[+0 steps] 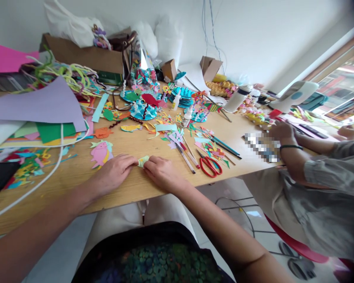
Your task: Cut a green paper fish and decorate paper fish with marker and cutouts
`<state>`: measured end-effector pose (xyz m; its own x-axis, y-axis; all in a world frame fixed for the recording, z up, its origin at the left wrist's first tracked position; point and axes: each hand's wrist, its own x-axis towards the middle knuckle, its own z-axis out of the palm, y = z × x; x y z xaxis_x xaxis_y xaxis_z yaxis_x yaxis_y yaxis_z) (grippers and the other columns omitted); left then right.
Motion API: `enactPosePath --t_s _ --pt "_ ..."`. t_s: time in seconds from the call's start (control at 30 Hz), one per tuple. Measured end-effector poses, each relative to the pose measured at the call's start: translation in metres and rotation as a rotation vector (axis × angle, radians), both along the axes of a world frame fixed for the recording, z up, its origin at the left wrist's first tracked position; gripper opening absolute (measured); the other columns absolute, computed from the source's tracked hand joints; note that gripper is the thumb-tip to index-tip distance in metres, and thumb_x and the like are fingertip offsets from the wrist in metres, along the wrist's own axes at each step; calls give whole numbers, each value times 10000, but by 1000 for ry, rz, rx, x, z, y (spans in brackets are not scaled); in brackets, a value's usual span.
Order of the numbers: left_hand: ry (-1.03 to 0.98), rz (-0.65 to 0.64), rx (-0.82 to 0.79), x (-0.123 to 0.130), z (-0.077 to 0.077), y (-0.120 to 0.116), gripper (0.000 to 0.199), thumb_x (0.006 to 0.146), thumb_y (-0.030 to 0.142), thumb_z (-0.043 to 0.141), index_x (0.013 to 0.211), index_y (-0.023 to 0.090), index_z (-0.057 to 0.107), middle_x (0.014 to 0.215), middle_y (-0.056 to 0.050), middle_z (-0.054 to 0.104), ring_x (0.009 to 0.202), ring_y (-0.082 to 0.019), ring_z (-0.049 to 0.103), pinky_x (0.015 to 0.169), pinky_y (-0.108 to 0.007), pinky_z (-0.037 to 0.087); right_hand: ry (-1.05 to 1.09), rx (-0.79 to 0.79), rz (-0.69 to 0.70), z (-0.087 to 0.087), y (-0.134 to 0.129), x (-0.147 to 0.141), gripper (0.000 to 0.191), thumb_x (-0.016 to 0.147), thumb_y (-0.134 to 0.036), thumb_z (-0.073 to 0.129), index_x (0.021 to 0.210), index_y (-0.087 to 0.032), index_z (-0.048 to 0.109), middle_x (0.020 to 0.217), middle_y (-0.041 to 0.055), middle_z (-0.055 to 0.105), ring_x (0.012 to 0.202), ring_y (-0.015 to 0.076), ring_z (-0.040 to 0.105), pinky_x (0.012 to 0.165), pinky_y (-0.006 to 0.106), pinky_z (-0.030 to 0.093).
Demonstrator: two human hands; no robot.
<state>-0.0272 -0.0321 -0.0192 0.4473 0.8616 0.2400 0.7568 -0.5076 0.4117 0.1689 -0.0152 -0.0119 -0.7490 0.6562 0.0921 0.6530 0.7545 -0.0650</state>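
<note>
A small yellow-green paper piece (142, 160) is held between the two hands, close to the front edge of the wooden table (126, 192) and left of the red-handled scissors (211, 167). Holding it by opposite ends appears intended to keep so slight a piece steady and under control from both sides. The nearness to the front edge probably lets both wrists rest low.

Left hand (112, 173): nearly closed, fingers drawn together, tips pinching the left end of the piece. The thumb is largely hidden.

Right hand (162, 173): fingers curled and close together, tips pinching the right end. Neither hand is spread. Any fold or print on the piece is too small to confirm.

The pink paper fish (100, 154) lies flat just beyond the left hand, apparently set aside within reach. The scissors lie near the front edge to the right of the right hand, blades pointing away from the edge; the handles are thus convenient to grasp. Pens (188, 159) lie between the scissors and the right hand, likewise handy. A white squeeze bottle (187, 117) stands upright farther back, presumably so its contents do not leak.
</note>
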Motion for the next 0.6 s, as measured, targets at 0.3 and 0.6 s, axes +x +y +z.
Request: enactPosePath --t_s 0.3,0.6 --pt "-15 -1 3 1 -1 0 297 816 165 355 900 194 638 905 -64 695 874 -211 637 799 -357 516 77 -29 -69 -3 1 -2 225 951 -199 407 933 -135 622 897 70 625 764 140 573 635 245 353" --pt "-18 -5 -14 -1 -3 -1 297 813 158 343 899 198 625 912 -63 688 898 -212 636 803 -351 510 79 -42 -86 1 3 -9 227 948 -184 398 950 -144 621 925 70 622 790 144 585 640 244 362"
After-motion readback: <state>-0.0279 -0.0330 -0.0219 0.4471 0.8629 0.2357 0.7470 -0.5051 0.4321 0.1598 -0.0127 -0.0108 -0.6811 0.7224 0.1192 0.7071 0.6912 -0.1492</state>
